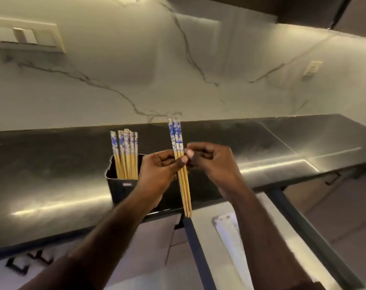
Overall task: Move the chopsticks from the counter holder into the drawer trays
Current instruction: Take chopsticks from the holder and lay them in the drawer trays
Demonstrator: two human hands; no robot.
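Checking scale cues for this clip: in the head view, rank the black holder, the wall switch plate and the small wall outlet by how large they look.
1. Black holder, partly hidden by the left hand.
2. Switch plate; it looks close to the holder in size, and it lies farther away, so this order is unsure.
3. Small outlet, clearly smallest.

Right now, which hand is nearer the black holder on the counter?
Left. The left hand overlaps the black holder's right edge in view, gripping a bunch of chopsticks; the right hand is farther right, beyond them.
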